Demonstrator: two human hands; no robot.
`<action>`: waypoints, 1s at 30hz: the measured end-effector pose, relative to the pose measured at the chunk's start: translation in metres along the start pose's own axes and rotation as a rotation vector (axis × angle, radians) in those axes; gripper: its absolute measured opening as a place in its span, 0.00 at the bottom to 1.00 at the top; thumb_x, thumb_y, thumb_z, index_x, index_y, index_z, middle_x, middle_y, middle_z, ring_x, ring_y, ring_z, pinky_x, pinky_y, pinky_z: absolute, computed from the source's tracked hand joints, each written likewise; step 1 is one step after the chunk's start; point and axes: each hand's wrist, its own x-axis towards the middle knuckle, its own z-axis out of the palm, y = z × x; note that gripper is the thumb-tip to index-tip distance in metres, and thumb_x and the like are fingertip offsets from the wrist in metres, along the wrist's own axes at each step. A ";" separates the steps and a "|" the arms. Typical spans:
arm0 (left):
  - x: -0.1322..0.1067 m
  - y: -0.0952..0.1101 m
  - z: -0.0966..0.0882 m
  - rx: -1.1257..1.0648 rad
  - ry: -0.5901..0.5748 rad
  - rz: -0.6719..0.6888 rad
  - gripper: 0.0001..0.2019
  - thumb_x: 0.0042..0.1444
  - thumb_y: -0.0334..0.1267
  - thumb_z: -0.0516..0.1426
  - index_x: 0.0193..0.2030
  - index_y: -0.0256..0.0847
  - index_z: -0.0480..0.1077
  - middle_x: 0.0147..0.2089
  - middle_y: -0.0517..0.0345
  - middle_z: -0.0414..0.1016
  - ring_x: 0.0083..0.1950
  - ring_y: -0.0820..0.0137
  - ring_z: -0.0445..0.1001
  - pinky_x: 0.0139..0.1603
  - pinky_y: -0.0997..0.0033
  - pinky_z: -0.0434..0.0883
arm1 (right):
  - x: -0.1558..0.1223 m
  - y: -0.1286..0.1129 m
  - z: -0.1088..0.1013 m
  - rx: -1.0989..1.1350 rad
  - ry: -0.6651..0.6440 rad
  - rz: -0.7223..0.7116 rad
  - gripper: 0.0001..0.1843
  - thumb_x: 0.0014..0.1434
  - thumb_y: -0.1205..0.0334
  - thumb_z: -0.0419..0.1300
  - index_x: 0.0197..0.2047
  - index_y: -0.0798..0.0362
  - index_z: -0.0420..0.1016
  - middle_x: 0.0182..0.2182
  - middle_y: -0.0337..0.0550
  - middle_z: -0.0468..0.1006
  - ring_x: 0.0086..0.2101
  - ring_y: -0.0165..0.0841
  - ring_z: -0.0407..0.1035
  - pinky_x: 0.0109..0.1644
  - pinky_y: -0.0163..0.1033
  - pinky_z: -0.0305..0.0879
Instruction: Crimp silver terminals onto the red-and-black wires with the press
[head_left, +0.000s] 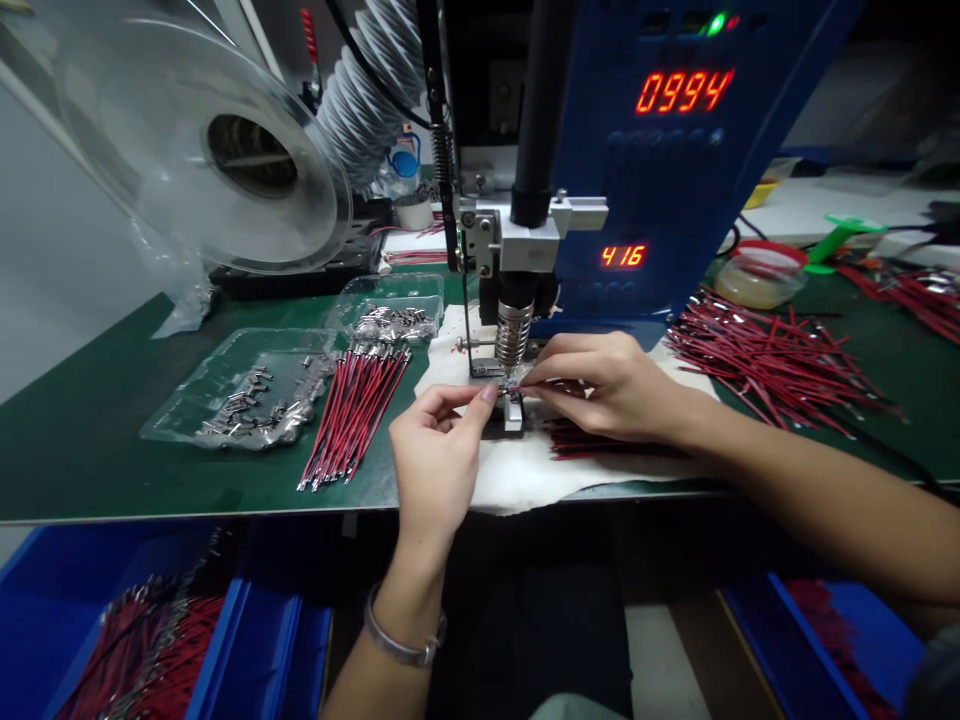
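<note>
Nearest to you is the bracelet (405, 645) on your left wrist, and to both sides of it, under the table edge, stand blue bins (255, 640); the left one holds red wires.

Your left hand (435, 450) is raised over the white cloth (517, 475). Its fingers are curled in, and the thumb and forefinger come together at the small metal block (513, 410) of the machine. If they really grip something or only steady it, I cannot tell.

Your right hand (600, 385) comes from the right side. Its fingertips are pinched closed on a thin red wire (527, 383), and the other fingers are bent loosely. The wire lies across the metal block, directly under the coiled tip (514, 335) of the blue machine (645, 180), between your two hands.

The machine shows 0994 on the upper display and 416 on the lower one.

Left of the cloth lies a straight bundle of red wires (356, 405), and beside it are clear trays (247, 400) with small metal pieces. On the right, a loose pile of red wires (765, 360) is spread on the green table (82, 440).
</note>
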 end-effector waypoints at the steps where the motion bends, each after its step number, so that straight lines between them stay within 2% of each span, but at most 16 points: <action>1: 0.000 0.000 0.000 0.007 -0.004 0.000 0.11 0.49 0.43 0.64 0.32 0.36 0.75 0.25 0.58 0.72 0.18 0.80 0.59 0.19 0.78 0.58 | 0.000 0.000 -0.001 -0.003 -0.015 0.001 0.09 0.61 0.65 0.56 0.40 0.57 0.77 0.32 0.46 0.76 0.30 0.29 0.69 0.34 0.34 0.63; 6: -0.001 0.001 0.000 0.035 -0.025 -0.004 0.12 0.51 0.44 0.63 0.33 0.35 0.75 0.25 0.58 0.72 0.18 0.80 0.59 0.19 0.78 0.57 | 0.001 0.001 -0.001 -0.007 -0.055 -0.002 0.09 0.61 0.65 0.56 0.40 0.57 0.77 0.30 0.45 0.76 0.29 0.29 0.69 0.33 0.33 0.62; 11: 0.000 0.003 0.001 0.027 -0.036 -0.003 0.12 0.50 0.43 0.63 0.33 0.34 0.75 0.28 0.55 0.74 0.26 0.76 0.66 0.26 0.79 0.63 | 0.001 0.002 -0.002 0.022 -0.043 -0.027 0.08 0.60 0.67 0.56 0.40 0.58 0.77 0.30 0.44 0.75 0.28 0.28 0.68 0.32 0.32 0.61; 18: 0.000 0.003 0.002 0.089 0.000 -0.004 0.13 0.50 0.45 0.63 0.33 0.35 0.76 0.20 0.63 0.62 0.22 0.79 0.56 0.22 0.80 0.56 | 0.001 0.007 0.000 0.000 -0.057 -0.087 0.09 0.61 0.68 0.55 0.41 0.59 0.76 0.31 0.45 0.74 0.29 0.28 0.67 0.33 0.32 0.61; 25: -0.002 0.004 0.002 0.126 0.007 0.031 0.13 0.55 0.44 0.60 0.35 0.33 0.76 0.26 0.58 0.69 0.26 0.77 0.61 0.25 0.79 0.59 | 0.000 0.007 0.000 -0.001 -0.062 -0.102 0.08 0.62 0.68 0.55 0.41 0.59 0.75 0.30 0.44 0.73 0.29 0.28 0.66 0.32 0.32 0.60; 30: -0.002 0.005 0.002 0.124 -0.004 0.023 0.14 0.56 0.45 0.59 0.35 0.33 0.76 0.25 0.58 0.68 0.25 0.77 0.58 0.23 0.78 0.56 | 0.001 0.006 -0.001 -0.004 -0.068 -0.090 0.09 0.62 0.67 0.54 0.41 0.60 0.75 0.31 0.45 0.73 0.29 0.27 0.66 0.32 0.32 0.61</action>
